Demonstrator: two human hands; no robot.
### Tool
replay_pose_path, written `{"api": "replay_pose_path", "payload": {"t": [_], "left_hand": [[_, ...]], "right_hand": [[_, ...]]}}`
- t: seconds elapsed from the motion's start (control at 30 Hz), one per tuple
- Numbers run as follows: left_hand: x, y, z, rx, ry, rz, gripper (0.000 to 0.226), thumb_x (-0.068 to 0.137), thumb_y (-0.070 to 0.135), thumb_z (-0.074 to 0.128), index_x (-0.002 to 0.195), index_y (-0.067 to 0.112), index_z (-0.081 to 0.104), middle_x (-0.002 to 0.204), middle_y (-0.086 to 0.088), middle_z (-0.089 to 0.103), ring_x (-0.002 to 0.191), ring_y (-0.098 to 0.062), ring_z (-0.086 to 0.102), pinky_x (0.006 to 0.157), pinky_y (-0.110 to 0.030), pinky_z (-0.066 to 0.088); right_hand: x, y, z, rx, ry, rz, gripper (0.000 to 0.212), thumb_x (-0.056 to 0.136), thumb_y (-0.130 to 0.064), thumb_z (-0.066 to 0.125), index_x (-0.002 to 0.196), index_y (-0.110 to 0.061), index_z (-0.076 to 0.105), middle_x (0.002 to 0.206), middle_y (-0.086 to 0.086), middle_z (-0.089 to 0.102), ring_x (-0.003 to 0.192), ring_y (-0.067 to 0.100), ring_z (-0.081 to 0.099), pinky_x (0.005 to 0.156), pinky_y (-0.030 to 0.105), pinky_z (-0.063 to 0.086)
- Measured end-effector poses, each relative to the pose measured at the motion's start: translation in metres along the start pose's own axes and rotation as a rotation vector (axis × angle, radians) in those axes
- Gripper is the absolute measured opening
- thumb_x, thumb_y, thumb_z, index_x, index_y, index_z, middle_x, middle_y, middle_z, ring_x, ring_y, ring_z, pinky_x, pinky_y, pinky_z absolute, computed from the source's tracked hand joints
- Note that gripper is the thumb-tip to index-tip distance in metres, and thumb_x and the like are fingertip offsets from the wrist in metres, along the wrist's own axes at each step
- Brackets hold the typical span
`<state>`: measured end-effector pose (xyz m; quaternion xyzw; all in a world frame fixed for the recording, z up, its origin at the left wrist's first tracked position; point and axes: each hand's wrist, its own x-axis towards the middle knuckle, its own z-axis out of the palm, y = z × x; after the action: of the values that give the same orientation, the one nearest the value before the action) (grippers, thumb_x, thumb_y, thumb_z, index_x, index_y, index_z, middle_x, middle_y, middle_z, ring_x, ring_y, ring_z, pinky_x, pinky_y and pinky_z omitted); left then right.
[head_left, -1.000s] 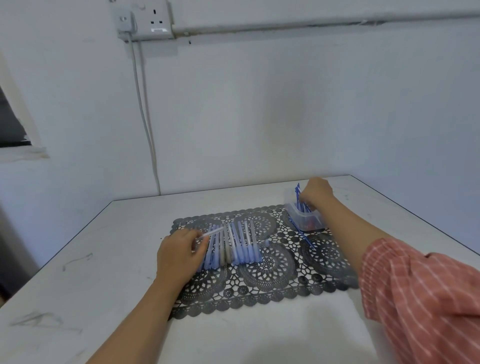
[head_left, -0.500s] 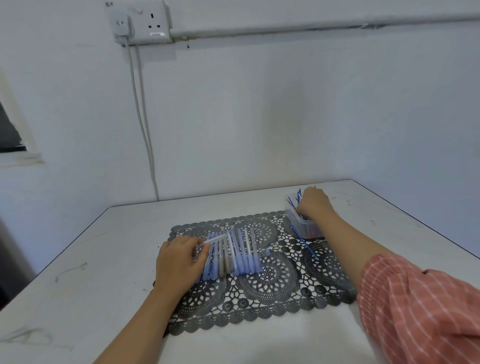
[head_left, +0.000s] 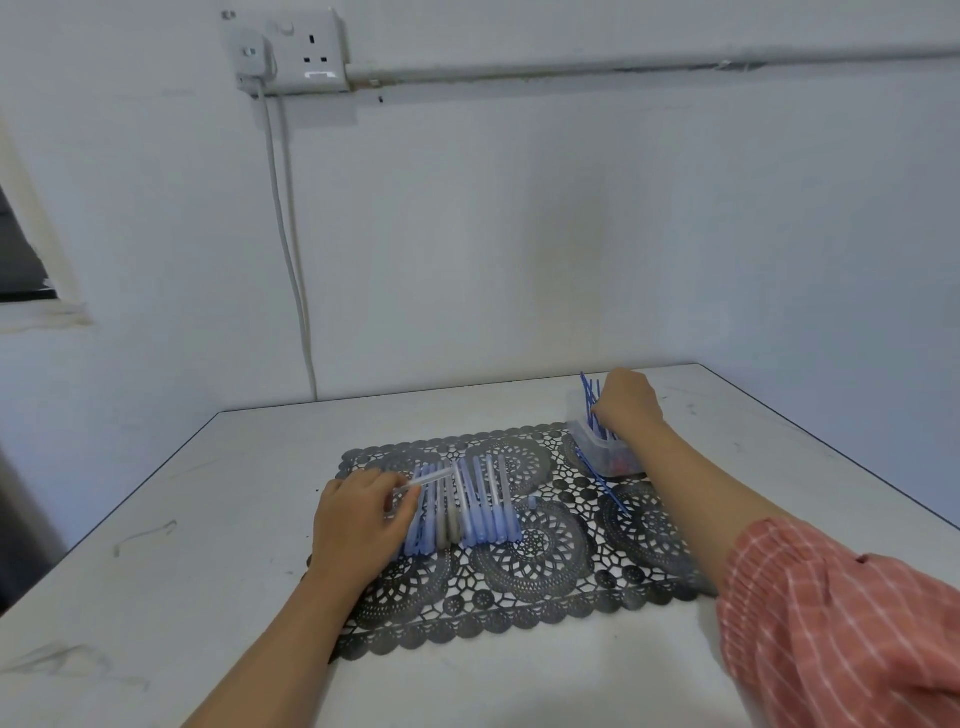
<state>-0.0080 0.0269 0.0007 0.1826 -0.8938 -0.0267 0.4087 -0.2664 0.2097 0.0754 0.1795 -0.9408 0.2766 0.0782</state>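
Note:
A row of several blue and clear pen barrels (head_left: 480, 506) lies side by side on a dark lace placemat (head_left: 524, 566). My left hand (head_left: 358, 519) sits at the row's left end and pinches one clear pen barrel (head_left: 428, 479) that slants up to the right. At the mat's far right corner stands a clear plastic box (head_left: 605, 452) with thin blue refills (head_left: 589, 397) sticking up out of it. My right hand (head_left: 628, 402) reaches into the box with curled fingers among the refills. One loose blue refill (head_left: 605, 486) lies on the mat in front of the box.
The white table (head_left: 171, 519) ends at the wall behind and has an edge close on the right (head_left: 831, 457). A wall socket (head_left: 291, 49) with a white cable (head_left: 291, 249) hangs at the back left. A small pen cap (head_left: 532, 501) lies right of the row.
The view has tilted a little. My right hand has stayed in the box, shifting slightly among the refills. My left hand keeps the clear barrel in nearly the same place.

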Motion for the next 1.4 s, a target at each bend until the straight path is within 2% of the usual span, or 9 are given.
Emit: {"api": "replay_pose_path", "payload": {"t": [0.1,0.23,0.4,0.6,0.77,0.97,1.1,1.2,1.4], "left_hand": [[-0.001,0.001,-0.001,0.004,0.004,0.010,0.034,0.083,0.045,0.042,0.074,0.022,0.066,0.058,0.013,0.048,0.056,-0.010,0.046,0.064,-0.028,0.036],[-0.002,0.003,-0.004,0.008,0.027,0.028,0.034,0.083,0.044,0.042,0.075,0.022,0.067,0.059,0.016,0.046,0.056,-0.008,0.043,0.066,-0.028,0.036],[-0.002,0.007,-0.006,0.033,0.030,0.053,0.036,0.083,0.043,0.042,0.077,0.020,0.068,0.061,0.010,0.055,0.058,-0.013,0.052,0.067,-0.029,0.036],[-0.004,0.010,-0.011,0.041,0.029,0.075,0.035,0.084,0.043,0.043,0.077,0.020,0.068,0.063,0.010,0.056,0.059,-0.013,0.052,0.067,-0.027,0.033],[-0.005,0.015,-0.016,0.034,0.038,0.081,0.035,0.083,0.041,0.042,0.077,0.019,0.068,0.064,0.009,0.057,0.060,-0.013,0.053,0.068,-0.028,0.036],[-0.003,0.018,-0.017,0.026,0.040,0.103,0.033,0.084,0.040,0.044,0.079,0.019,0.068,0.064,0.010,0.056,0.061,-0.011,0.051,0.069,-0.028,0.035],[-0.003,0.019,-0.019,0.030,0.033,0.099,0.032,0.084,0.040,0.044,0.079,0.019,0.067,0.065,0.010,0.055,0.062,-0.012,0.050,0.068,-0.027,0.034],[-0.004,0.019,-0.020,0.035,0.028,0.100,0.031,0.085,0.040,0.044,0.080,0.020,0.068,0.066,0.010,0.056,0.063,-0.011,0.050,0.069,-0.026,0.032],[-0.001,0.019,-0.023,0.019,0.045,0.128,0.031,0.086,0.042,0.044,0.081,0.021,0.067,0.066,0.012,0.054,0.064,-0.009,0.049,0.069,-0.027,0.033]], "right_hand": [[-0.004,-0.001,-0.004,0.049,0.001,-0.035,0.012,0.085,0.003,0.051,0.083,-0.001,0.063,0.091,0.015,0.061,0.079,0.030,0.058,0.064,0.029,0.042],[-0.018,-0.004,-0.006,0.284,0.140,-0.255,0.027,0.090,-0.001,0.050,0.110,-0.008,0.067,0.108,0.013,0.065,0.097,0.028,0.060,0.082,0.033,0.047],[-0.052,-0.021,-0.010,0.528,0.251,-0.453,0.025,0.090,-0.003,0.055,0.111,-0.009,0.066,0.097,0.011,0.064,0.085,0.020,0.058,0.076,0.023,0.044],[-0.102,-0.039,-0.016,0.887,0.101,-0.386,0.042,0.087,-0.002,0.058,0.122,-0.027,0.057,0.078,0.002,0.064,0.070,0.011,0.060,0.070,0.018,0.050],[-0.132,-0.035,-0.008,1.005,-0.114,-0.291,0.025,0.085,-0.002,0.061,0.086,-0.026,0.067,0.077,0.002,0.068,0.070,0.012,0.062,0.070,0.026,0.054],[-0.141,-0.025,0.007,0.822,-0.204,-0.388,0.037,0.089,0.003,0.052,0.105,-0.026,0.068,0.102,-0.009,0.065,0.097,0.002,0.059,0.090,0.019,0.045],[-0.142,-0.025,0.004,0.655,-0.092,-0.541,0.036,0.084,0.003,0.059,0.107,-0.023,0.068,0.094,-0.010,0.062,0.081,0.002,0.056,0.077,0.013,0.046],[-0.140,-0.022,0.007,0.470,-0.007,-0.628,0.026,0.079,-0.004,0.068,0.103,-0.016,0.072,0.088,-0.005,0.059,0.068,0.000,0.048,0.071,0.022,0.047],[-0.130,-0.016,0.021,0.208,0.195,-0.866,0.013,0.078,-0.005,0.070,0.090,0.000,0.072,0.091,0.012,0.063,0.079,0.025,0.061,0.072,0.033,0.055]]}}
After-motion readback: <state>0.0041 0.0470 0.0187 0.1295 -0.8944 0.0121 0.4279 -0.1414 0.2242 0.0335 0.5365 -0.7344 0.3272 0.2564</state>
